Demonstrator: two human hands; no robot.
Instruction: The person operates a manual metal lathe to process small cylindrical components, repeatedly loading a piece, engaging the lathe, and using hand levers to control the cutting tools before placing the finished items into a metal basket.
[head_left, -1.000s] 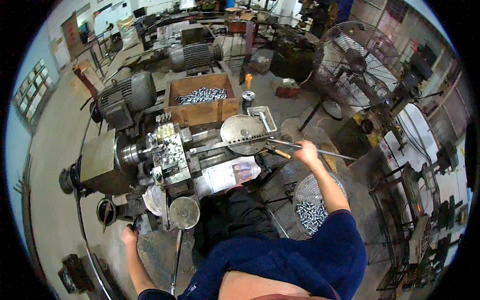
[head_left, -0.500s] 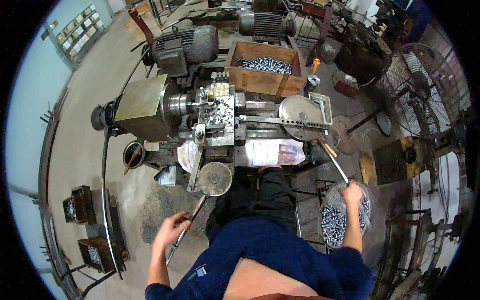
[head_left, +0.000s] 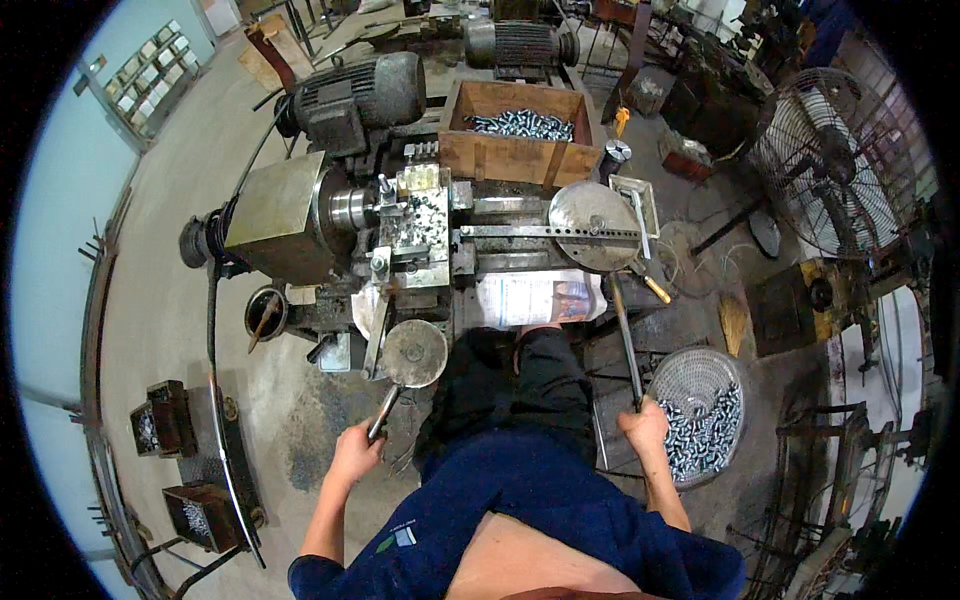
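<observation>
My left hand (head_left: 358,452) is closed round the end of a metal lever handle (head_left: 386,404) that runs up to a small round steel disc (head_left: 415,353) at the machine's front. On the right, my right hand (head_left: 645,427) grips the lower end of a long metal lever (head_left: 626,338), which slants up to a larger round plate (head_left: 597,227). Between them stands the lathe-like machine, with its steel chuck (head_left: 350,209) and a tool slide (head_left: 418,222) strewn with dark chips. A flat perforated bar (head_left: 540,232) links the slide to the larger plate.
A wooden box (head_left: 517,158) of small metal parts sits behind the machine. By my right hand is a round plastic basket (head_left: 690,367) of similar parts. A large fan (head_left: 830,165) stands at far right; small metal bins (head_left: 162,420) lie at left.
My left hand, open beside its lever before, now grips it. My right hand has swung its lever left and toward me. The view has shifted slightly.
</observation>
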